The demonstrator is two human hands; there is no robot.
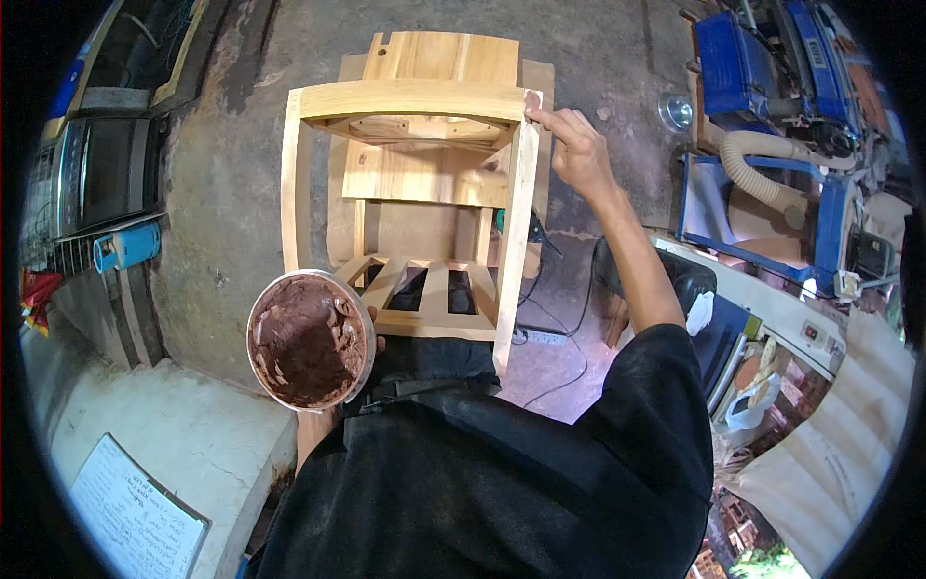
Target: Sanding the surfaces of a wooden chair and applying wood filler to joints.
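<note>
Pale wooden furniture, apparently a chair frame [405, 100], lies before me with its slatted part [412, 289] near my body. My left hand [377, 331] grips a round tub [370, 354] of brown paste [307, 340] from beneath and behind; only a few fingertips show past its rim. At the far right corner of the frame, my right hand [579, 145] reaches a finger to the end of a wooden leg [519, 239]. Under that fingertip lies a small smear of brown paste [533, 100]. Whether anything thin sits between those fingers cannot be made out.
Cardboard [340, 217] lies under the frame on the concrete floor [224, 217]. A cable and power strip [539, 337] are at the right, with a metal bowl [676, 113] and blue machines [738, 72] beyond. At left are a blue gas canister [129, 246] and a written-on clipboard [137, 514].
</note>
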